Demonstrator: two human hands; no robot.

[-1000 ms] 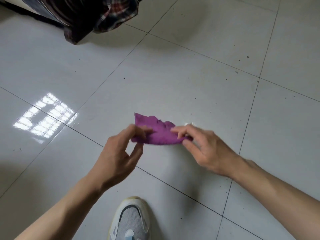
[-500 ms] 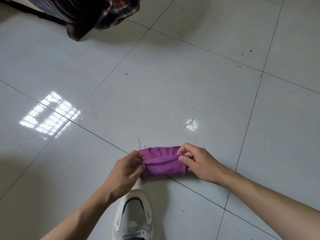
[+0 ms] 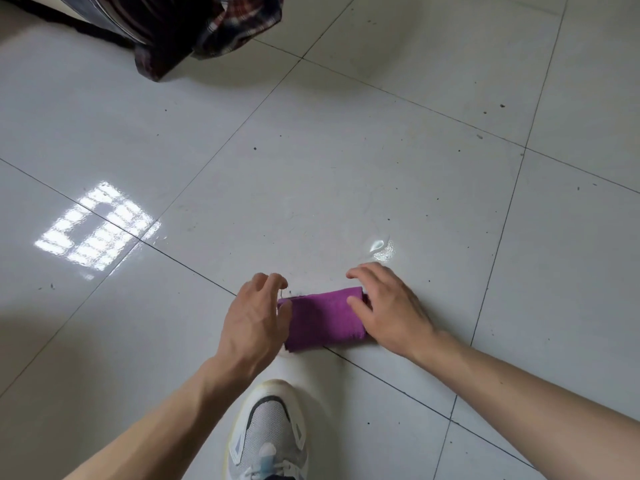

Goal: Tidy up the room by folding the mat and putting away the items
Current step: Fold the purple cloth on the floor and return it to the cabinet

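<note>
A small purple cloth (image 3: 323, 318), folded into a short rectangle, lies flat on the grey tiled floor (image 3: 311, 150) just ahead of my shoe. My left hand (image 3: 254, 318) hovers at its left end with fingers spread and the thumb near the cloth's edge. My right hand (image 3: 388, 306) rests over the right end, fingers apart, thumb lying on the fabric. Neither hand grips the cloth.
My grey and white sneaker (image 3: 268, 431) stands just behind the cloth. A dark plaid fabric (image 3: 207, 26) hangs over the floor at the top left. A small wet patch (image 3: 379, 245) glints beyond my right hand. A window reflection (image 3: 97, 226) shines at left.
The cloth was held up in both hands, then folded and lowered toward me. Now it lies on the floor and both hands have opened and let go.
</note>
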